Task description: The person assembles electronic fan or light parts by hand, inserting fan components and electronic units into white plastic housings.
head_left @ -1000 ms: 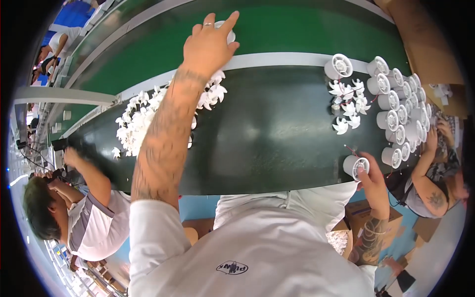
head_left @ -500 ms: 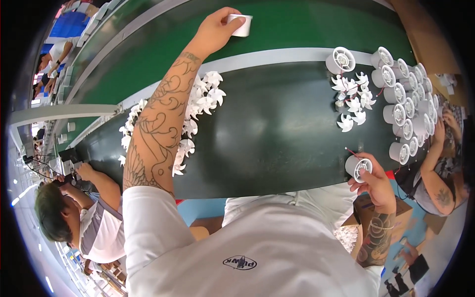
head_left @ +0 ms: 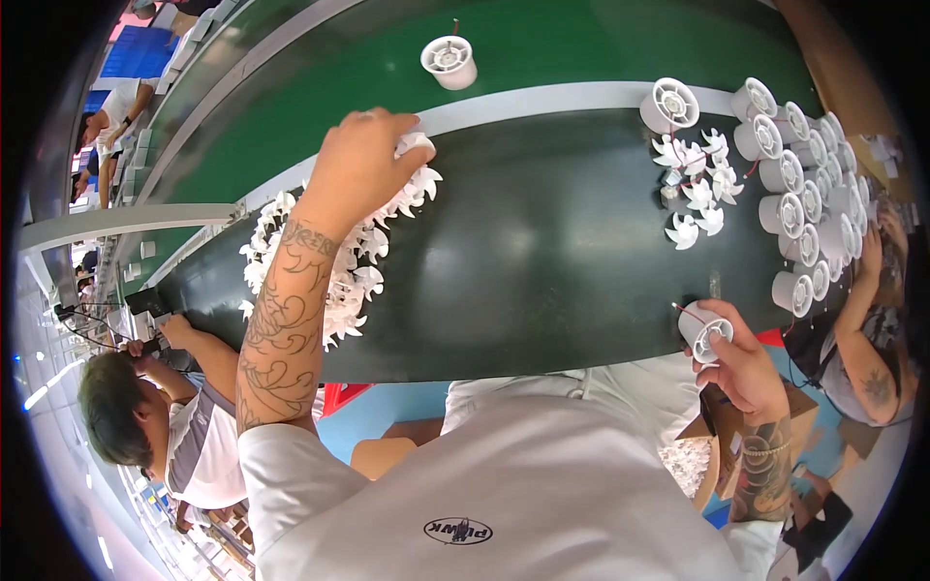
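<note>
My left hand is over the far end of a heap of white fan blades, left of the table's middle. Its thumb and forefinger close on one white fan blade. My right hand, near the table's front edge, grips a white round fan housing with a thin red wire. The thumb rests on the housing's spoked face. Another white fan housing stands by itself on the green conveyor belt, spoked side up.
Many white fan housings crowd the table's right end. Beside them lie several fan blades with wires and one more housing. A pale metal rail divides the dark table from the belt. Co-workers sit at left and right.
My left hand has let go of the fan housing on the green belt and come back nearer, to the fan blades. The right hand still holds its housing, slightly tilted.
</note>
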The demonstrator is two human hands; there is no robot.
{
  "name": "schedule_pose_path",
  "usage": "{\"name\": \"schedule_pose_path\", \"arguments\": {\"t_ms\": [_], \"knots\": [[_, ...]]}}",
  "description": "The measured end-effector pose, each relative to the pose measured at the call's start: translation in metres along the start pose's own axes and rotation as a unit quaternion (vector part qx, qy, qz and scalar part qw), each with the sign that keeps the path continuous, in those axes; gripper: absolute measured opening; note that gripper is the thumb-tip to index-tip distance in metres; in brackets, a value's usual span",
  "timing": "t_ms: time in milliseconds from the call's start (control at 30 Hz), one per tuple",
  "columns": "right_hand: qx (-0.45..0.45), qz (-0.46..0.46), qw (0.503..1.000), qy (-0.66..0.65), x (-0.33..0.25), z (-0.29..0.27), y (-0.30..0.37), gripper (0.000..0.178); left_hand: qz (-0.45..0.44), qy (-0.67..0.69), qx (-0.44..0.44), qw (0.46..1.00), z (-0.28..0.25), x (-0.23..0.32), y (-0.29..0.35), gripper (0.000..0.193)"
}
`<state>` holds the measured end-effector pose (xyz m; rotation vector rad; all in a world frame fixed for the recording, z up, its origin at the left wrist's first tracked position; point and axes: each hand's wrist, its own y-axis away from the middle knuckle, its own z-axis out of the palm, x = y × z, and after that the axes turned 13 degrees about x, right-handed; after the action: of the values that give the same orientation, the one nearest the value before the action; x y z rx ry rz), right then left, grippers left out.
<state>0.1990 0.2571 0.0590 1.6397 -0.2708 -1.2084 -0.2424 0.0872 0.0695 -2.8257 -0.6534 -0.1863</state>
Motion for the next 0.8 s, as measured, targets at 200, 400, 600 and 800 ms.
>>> {"name": "schedule_pose_path", "arguments": {"t_ms": [200, 400, 600, 800], "knots": [[-0.005, -0.078, 0.996, 0.037, 0.006, 0.006, -0.004, 0.037, -0.021, 0.067, -0.041, 0.997, -0.004, 0.004, 0.001, 0.030], [-0.004, 0.023, 0.997, 0.079, -0.012, 0.009, 0.002, 0.036, -0.027, 0.139, 0.045, 0.989, -0.009, 0.022, 0.005, 0.031], [-0.055, 0.045, 0.996, 0.047, -0.016, 0.013, -0.006, 0.038, -0.001, 0.151, 0.027, 0.988, -0.002, 0.015, 0.021, 0.025], [-0.076, 0.021, 0.996, 0.049, -0.011, 0.007, -0.004, 0.040, -0.130, 0.166, -0.038, 0.977, -0.026, 0.053, 0.024, 0.023]]}}
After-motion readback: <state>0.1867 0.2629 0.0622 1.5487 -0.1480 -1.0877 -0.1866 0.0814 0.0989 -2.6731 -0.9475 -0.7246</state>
